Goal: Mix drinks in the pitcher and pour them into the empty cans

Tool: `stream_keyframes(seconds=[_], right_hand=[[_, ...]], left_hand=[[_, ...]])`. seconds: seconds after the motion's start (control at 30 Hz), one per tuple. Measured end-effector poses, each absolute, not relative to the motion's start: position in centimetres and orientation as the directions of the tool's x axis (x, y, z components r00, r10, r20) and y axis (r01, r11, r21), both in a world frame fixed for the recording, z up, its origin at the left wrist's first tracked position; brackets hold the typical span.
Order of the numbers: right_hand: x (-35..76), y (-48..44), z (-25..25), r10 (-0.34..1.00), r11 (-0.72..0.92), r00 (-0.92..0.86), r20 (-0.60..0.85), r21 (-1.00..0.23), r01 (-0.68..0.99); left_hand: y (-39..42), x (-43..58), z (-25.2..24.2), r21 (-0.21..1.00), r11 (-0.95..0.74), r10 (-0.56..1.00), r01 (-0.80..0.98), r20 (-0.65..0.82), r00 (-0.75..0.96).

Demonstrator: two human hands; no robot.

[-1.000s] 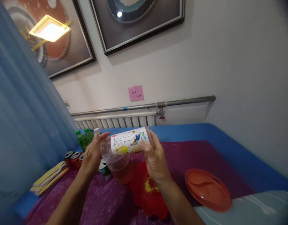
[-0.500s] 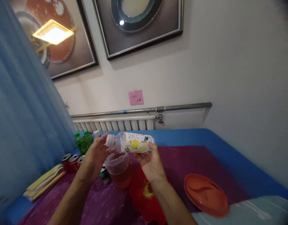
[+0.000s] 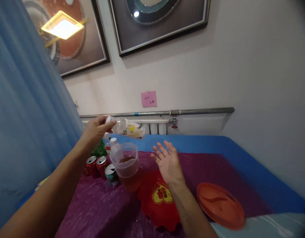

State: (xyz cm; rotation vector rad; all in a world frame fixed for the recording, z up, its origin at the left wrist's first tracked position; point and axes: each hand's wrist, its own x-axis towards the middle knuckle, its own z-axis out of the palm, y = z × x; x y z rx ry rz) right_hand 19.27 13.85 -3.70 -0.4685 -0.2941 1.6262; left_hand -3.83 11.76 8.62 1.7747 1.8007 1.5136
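Note:
My left hand [image 3: 98,129] grips a clear plastic bottle [image 3: 129,128] by its white-capped neck. The bottle lies nearly level in the air, its fruit-printed label towards me and its base pointing right. Below it stands a translucent plastic pitcher [image 3: 126,168] holding brownish liquid. My right hand [image 3: 168,162] is open, palm up and fingers spread, apart from the bottle. Under that hand is a red scalloped tray [image 3: 154,211] with a gold design.
Left of the pitcher stand opened drink cans [image 3: 102,162], a green bottle [image 3: 101,148] and white-capped bottles [image 3: 113,142]. An orange oval divided dish [image 3: 220,205] lies at right on the purple sheet [image 3: 202,168]. A blue curtain [image 3: 30,99] hangs at left; a radiator pipe [image 3: 204,111] runs behind.
My right hand has let go of the bottle and opened. My left hand has closed on the capped end and moved the bottle up and left. The view has shifted slightly.

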Motion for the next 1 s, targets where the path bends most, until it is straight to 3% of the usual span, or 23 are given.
stream_keyframes(seconds=[0.13,0.27,0.53,0.8,0.9,1.0], right_hand=[[20.2,14.6,-3.7,0.984,-0.128,-0.053,-0.172,-0.456,-0.881],[20.5,14.8,-3.8,0.987,-0.116,-0.049,-0.154,-0.461,-0.88],[20.8,15.5,-4.2,0.991,-0.102,-0.043,-0.129,-0.493,-0.864],[20.7,15.8,-4.5,0.995,-0.08,-0.036,-0.09,-0.544,-0.835],[20.6,15.7,-4.5,0.998,-0.058,-0.028,-0.062,-0.571,-0.819],[20.8,15.5,-4.4,1.0,-0.019,-0.002,-0.03,-0.59,-0.807]], left_hand=[[15.2,-5.3,7.5,0.556,-0.014,0.854,0.831,0.439,-0.279],[18.5,-5.5,5.1,0.338,0.166,0.919,0.926,0.286,-0.269],[22.7,-4.1,3.0,0.053,0.223,0.975,0.973,-0.026,-0.222],[23.2,-3.3,2.2,0.034,0.225,0.971,0.974,-0.097,-0.22],[22.2,-3.5,3.6,0.072,0.245,0.969,0.967,-0.024,-0.244],[18.1,-3.1,5.0,0.137,0.226,0.96,0.964,0.14,-0.244]])
